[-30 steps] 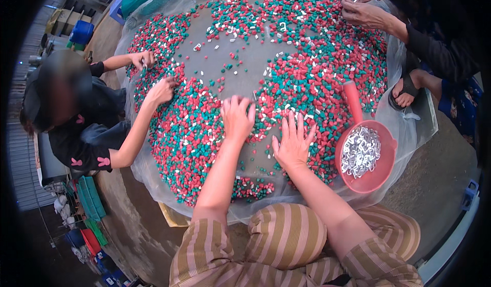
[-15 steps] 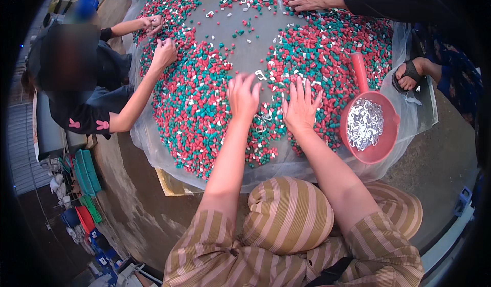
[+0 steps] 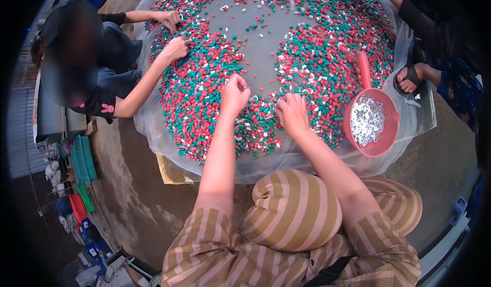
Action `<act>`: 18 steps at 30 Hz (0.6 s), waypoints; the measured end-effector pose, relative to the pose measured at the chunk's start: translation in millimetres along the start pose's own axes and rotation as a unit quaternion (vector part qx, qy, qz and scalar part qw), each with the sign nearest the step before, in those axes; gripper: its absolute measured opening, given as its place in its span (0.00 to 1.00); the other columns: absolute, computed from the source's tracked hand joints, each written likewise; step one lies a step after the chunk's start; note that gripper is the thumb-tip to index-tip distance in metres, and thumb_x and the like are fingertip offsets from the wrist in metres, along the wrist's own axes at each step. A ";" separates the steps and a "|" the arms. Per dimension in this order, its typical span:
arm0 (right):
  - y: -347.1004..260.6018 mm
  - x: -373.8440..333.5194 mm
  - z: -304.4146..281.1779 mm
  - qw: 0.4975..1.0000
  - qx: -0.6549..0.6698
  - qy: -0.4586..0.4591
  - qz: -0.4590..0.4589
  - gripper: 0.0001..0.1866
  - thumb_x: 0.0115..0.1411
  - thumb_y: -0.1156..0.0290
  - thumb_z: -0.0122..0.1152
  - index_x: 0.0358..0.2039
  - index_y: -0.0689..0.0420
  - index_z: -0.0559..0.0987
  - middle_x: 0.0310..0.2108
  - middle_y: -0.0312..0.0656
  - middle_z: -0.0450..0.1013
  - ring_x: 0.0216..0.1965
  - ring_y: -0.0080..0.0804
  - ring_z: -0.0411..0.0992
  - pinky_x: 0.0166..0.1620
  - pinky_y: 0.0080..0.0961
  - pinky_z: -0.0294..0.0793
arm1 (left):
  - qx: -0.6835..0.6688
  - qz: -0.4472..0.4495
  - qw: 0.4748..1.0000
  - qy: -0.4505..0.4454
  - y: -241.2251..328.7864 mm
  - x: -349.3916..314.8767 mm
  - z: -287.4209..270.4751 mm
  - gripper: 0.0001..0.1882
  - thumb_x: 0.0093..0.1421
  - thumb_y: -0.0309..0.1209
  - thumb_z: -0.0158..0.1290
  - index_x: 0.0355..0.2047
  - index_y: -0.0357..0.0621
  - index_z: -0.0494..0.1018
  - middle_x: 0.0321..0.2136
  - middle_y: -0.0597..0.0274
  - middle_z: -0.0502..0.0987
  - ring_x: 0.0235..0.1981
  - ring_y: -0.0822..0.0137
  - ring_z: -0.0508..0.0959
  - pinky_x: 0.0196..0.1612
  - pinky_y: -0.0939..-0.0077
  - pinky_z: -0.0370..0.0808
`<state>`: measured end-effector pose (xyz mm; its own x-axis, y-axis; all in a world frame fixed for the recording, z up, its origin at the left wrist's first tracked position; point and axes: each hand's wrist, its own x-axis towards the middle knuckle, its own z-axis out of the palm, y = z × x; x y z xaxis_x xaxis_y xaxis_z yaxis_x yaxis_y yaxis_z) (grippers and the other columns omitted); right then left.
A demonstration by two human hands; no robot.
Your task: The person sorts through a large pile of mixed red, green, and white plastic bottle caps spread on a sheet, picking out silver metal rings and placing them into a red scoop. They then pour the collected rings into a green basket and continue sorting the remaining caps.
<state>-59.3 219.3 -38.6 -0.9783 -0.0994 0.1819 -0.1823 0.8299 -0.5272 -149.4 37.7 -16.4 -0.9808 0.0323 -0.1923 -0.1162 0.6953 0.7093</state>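
The left hand (image 3: 235, 97) is held over the near-left part of the pile, its fingers curled and narrowed; whether anything is pinched cannot be told. The right hand (image 3: 293, 116) is bent down among the pieces with its fingers curled, close to a loose white clip (image 3: 271, 115); whether that clip is gripped cannot be told. Red and green pieces (image 3: 307, 67), with white clips mixed in, are spread around both hands on a grey bench (image 3: 253, 49), over whose edges a clear sheet (image 3: 158, 133) is draped. To the right, a red ladle (image 3: 389, 128) is set at the edge of the pile, its handle pointed away and its bowl partly filled with white clips. At the left, pieces are being touched by a co-worker's hand (image 3: 178, 48). At the upper right, another co-worker's arm (image 3: 417, 18) is seen.
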 end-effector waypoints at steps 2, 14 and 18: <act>1.7 1.2 -1.1 0.998 0.053 0.031 0.026 0.07 0.45 0.72 0.65 0.25 0.57 0.75 0.31 0.40 0.66 0.38 0.41 0.65 0.42 0.37 0.65 | 0.067 0.058 0.996 -0.016 -3.9 -12.3 1.4 0.09 0.47 0.26 0.57 0.30 0.42 0.71 0.24 0.56 0.76 0.29 0.56 0.78 0.35 0.66 0.74; 22.0 15.8 -29.7 0.645 0.652 -0.159 0.365 0.05 0.55 0.72 0.56 0.25 0.58 0.72 0.28 0.42 0.75 0.30 0.28 0.75 0.30 0.21 0.73 | 0.166 0.058 0.983 -0.057 -10.5 -38.4 6.7 0.09 0.51 0.27 0.55 0.33 0.44 0.78 0.26 0.51 0.78 0.32 0.53 0.78 0.38 0.62 0.73; 13.9 23.9 -1.8 0.918 0.314 -0.119 0.213 0.08 0.49 0.68 0.63 0.24 0.59 0.75 0.22 0.42 0.74 0.25 0.35 0.74 0.29 0.32 0.72 | 0.154 0.007 0.987 -0.045 -8.8 -43.6 6.8 0.11 0.50 0.27 0.55 0.35 0.47 0.78 0.30 0.52 0.78 0.34 0.53 0.78 0.38 0.62 0.74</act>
<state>-85.1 229.5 -40.1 -0.9541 -0.0184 -0.2988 0.2739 0.3496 -0.8960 -104.6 35.1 -18.8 -0.9627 0.0972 -0.2525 -0.0361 0.8787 0.4760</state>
